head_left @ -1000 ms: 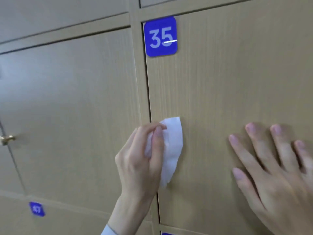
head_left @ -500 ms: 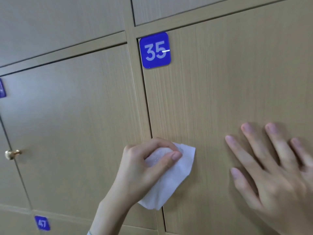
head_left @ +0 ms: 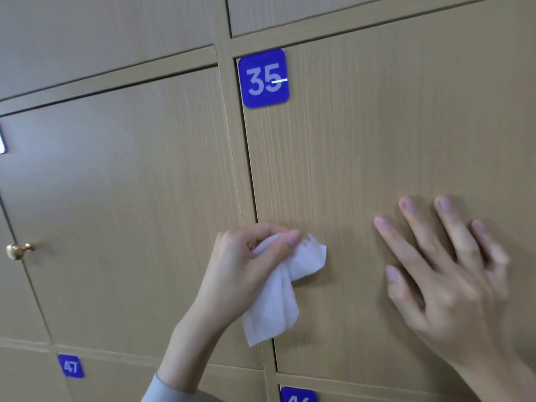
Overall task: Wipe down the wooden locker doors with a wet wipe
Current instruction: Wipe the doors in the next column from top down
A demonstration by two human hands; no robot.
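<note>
A wall of light wooden locker doors fills the view. The door with the blue plate 35 is the wooden locker door in front of me. My left hand pinches a crumpled white wet wipe near the door's left edge, and the wipe hangs down past the gap between doors. My right hand lies flat on the same door with fingers spread and straight.
The neighbouring door on the left carries a brass knob at its left edge. Blue plates 47 and 46 mark the lower row of lockers. Frame strips run between the doors.
My left hand has dropped from a raised position to lower on the door, and the wipe now hangs crumpled. The view has tilted up slightly. My right hand stays flat in place.
</note>
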